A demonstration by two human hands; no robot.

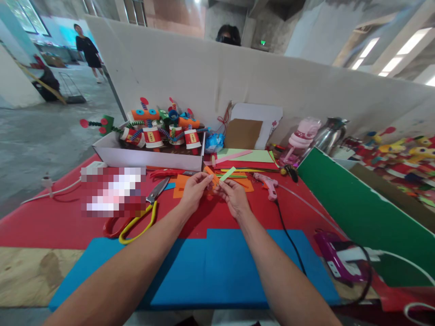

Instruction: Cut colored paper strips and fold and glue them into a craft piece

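Observation:
Both my hands meet over the red table cover (50, 222), a little past the blue sheet (217, 267). My left hand (194, 190) pinches an orange paper strip (210, 174). My right hand (234, 195) pinches a light green paper strip (227, 173), and the two strips cross at my fingertips. Orange paper (179, 184) lies flat under my hands. Yellow-handled scissors (144, 216) lie to the left of my left hand. A pink glue gun (268, 184) rests to the right of my right hand, its black cord (288, 240) trailing toward me.
A white box (149, 156) of finished paper-cup figures stands behind. Stacked coloured sheets (248, 159), a pink bottle (301, 138) and a metal kettle (331, 133) sit at the back right. A green board (356, 208) and purple glue gun (335, 258) are right. Two people are beyond the partition.

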